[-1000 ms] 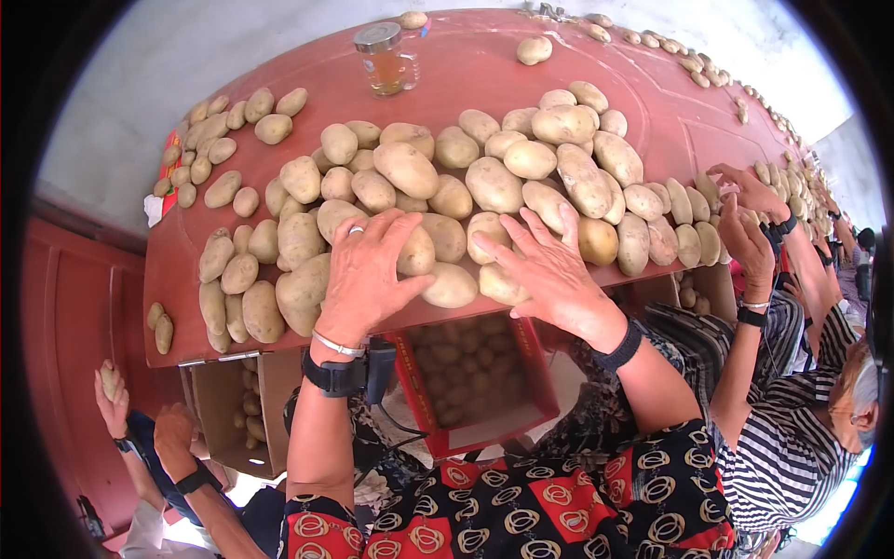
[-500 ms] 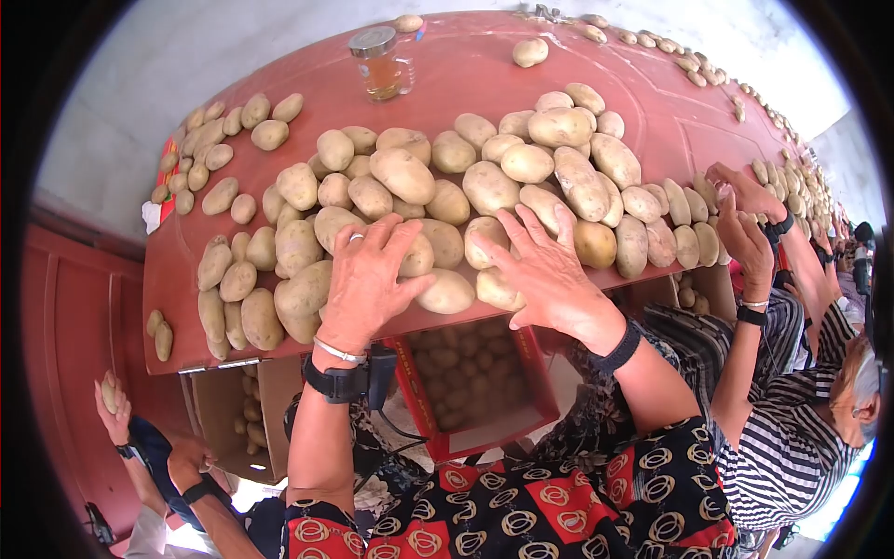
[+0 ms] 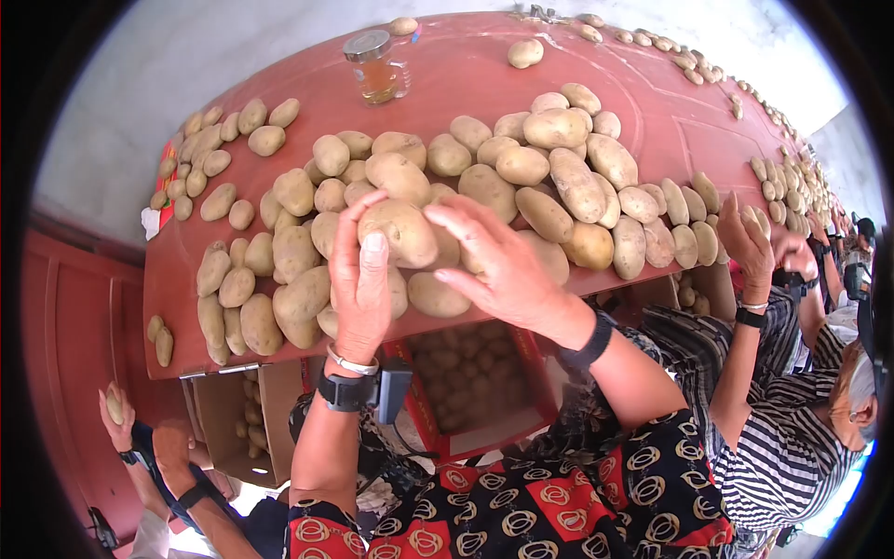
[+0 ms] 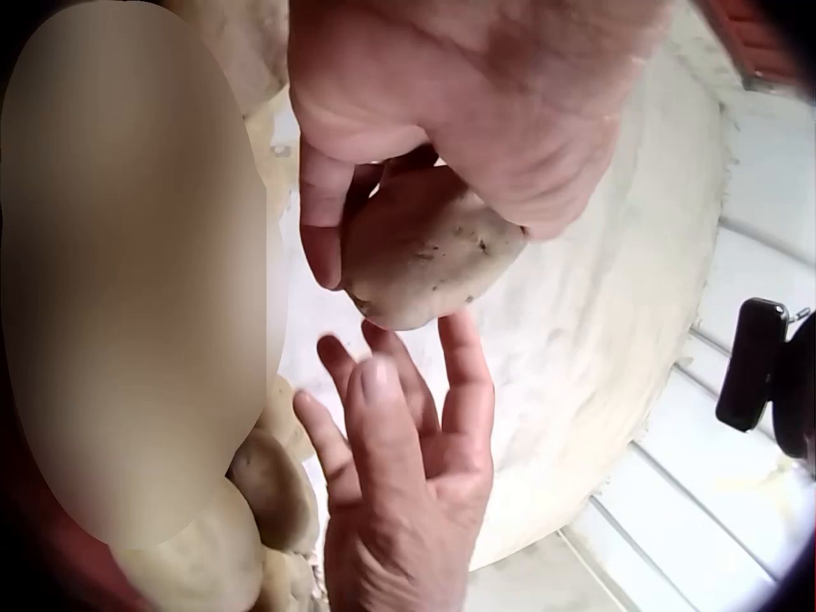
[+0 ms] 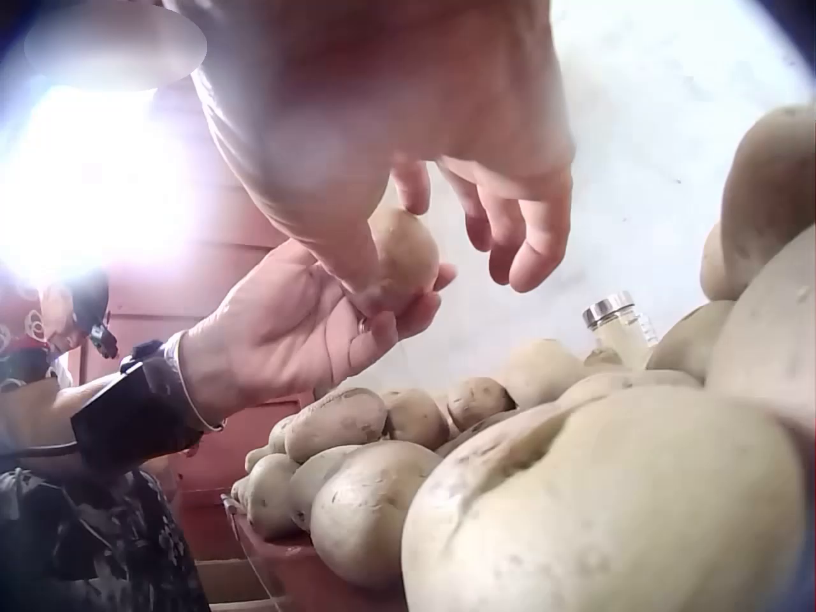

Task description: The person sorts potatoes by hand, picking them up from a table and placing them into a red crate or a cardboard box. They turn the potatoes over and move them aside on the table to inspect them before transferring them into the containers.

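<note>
A brick-red table (image 3: 484,70) carries tan and yellowish potatoes (image 3: 557,128); the held potato (image 4: 434,249) is tan with dark brown specks. Near the far edge, a clear glass jar (image 3: 377,73) with a silver lid shows amber liquid. Below the front edge are a red box (image 3: 416,407) and a brown carton (image 3: 221,419). The nearest shirt (image 3: 503,512) is black and red with cream rings; another (image 3: 787,443), to the right, has black-and-white stripes.
</note>
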Available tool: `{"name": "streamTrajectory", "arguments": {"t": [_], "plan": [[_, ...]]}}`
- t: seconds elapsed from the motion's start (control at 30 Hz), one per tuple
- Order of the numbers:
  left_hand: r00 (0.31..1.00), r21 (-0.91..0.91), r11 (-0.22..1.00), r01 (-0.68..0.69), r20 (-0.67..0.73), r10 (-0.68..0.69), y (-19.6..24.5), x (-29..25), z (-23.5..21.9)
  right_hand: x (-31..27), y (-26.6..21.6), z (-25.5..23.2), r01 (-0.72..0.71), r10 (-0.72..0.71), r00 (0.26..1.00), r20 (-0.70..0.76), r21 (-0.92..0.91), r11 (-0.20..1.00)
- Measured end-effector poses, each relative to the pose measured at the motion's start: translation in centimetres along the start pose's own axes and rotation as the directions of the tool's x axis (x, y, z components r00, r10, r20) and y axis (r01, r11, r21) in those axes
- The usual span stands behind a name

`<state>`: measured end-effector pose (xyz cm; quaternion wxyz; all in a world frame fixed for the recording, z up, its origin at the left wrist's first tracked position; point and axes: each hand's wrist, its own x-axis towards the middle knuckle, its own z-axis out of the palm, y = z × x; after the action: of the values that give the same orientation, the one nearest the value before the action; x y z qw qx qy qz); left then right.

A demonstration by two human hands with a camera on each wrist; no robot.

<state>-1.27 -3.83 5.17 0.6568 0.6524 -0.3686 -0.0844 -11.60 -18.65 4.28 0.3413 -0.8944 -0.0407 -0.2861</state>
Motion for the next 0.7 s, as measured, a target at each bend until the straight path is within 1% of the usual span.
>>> {"name": "streamTrajectory", "arguments": {"t": [0.03, 0.1, 0.17, 0.2, 0.27, 0.33, 0.37, 0.4, 0.43, 0.47, 0.5, 0.53, 0.57, 0.6, 0.7], "plan": [[0.993, -0.031, 0.993, 0.114, 0.004, -0.114, 0.3, -0.1, 0.4, 0.2, -0.1, 0.4, 0.000, 0.000, 1.000, -0.002, -0.001, 1.000], [0.995, -0.024, 0.995, 0.102, 0.023, -0.101, -0.4, -0.2, 1.1, 0.4, -0.3, 1.0, -0.131, 0.127, 0.991, 0.041, 0.133, 0.982], [0.989, 0.123, 0.983, 0.138, 0.043, -0.144, -0.3, -0.3, 1.6, 0.9, -0.1, 1.1, -0.127, 0.124, 0.992, 0.034, 0.136, 0.983], [0.987, 0.068, 0.992, 0.106, 0.115, -0.113, -0.6, -0.3, 1.8, 1.2, 0.0, 1.0, -0.136, 0.133, 0.991, 0.030, 0.170, 0.976], [0.990, 0.057, 0.993, 0.104, 0.094, -0.109, -0.7, -0.2, 2.0, 2.0, 0.4, 0.8, -0.139, 0.136, 0.990, 0.026, 0.207, 0.968], [0.991, 0.053, 0.993, 0.104, 0.080, -0.108, -1.0, 0.0, 2.1, 2.8, 1.0, 0.5, -0.039, 0.048, 0.999, -0.023, 0.303, 0.952], [0.996, 0.066, 0.996, 0.061, 0.066, -0.066, -1.3, 0.1, 2.2, 3.0, 1.2, 0.2, -0.039, 0.049, 0.999, -0.024, 0.303, 0.952], [0.998, 0.078, 0.997, 0.020, 0.052, -0.024, -1.5, 0.1, 2.3, 3.2, 1.4, -0.3, -0.133, 0.154, 0.987, -0.034, 0.342, 0.930], [0.998, 0.075, 0.997, 0.020, 0.052, -0.024, -0.9, 0.1, 2.4, 3.4, 1.7, -0.8, -0.222, 0.256, 0.966, -0.040, 0.380, 0.898], [0.996, -0.036, 0.999, 0.027, 0.081, -0.024, 0.4, 0.2, 2.3, 3.8, 2.3, -1.3, -0.189, 0.248, 0.959, -0.139, 0.339, 0.922], [0.994, -0.144, 0.989, 0.035, 0.105, -0.020, 1.0, 0.2, 2.2, 4.2, 2.7, -1.8, -0.269, 0.389, 0.908, -0.158, 0.493, 0.827], [0.997, -0.058, 0.997, 0.049, 0.054, -0.046, 0.0, 0.5, 1.8, 4.6, 3.6, -2.8, -0.239, 0.383, 0.894, -0.231, 0.477, 0.846], [0.998, -0.053, 0.997, 0.049, 0.048, -0.047, -0.1, 0.4, 1.6, 4.9, 4.5, -3.7, -0.210, 0.375, 0.876, -0.304, 0.460, 0.863], [0.997, -0.023, 0.998, 0.055, 0.055, -0.054, -0.1, 0.4, 1.4, 5.0, 5.1, -4.3, -0.209, 0.374, 0.877, -0.300, 0.462, 0.862], [0.994, 0.031, 0.997, 0.067, 0.083, -0.070, -0.2, 0.3, 0.8, 5.3, 6.7, -6.0, -0.256, 0.302, 0.896, -0.324, 0.178, 0.950]]}}
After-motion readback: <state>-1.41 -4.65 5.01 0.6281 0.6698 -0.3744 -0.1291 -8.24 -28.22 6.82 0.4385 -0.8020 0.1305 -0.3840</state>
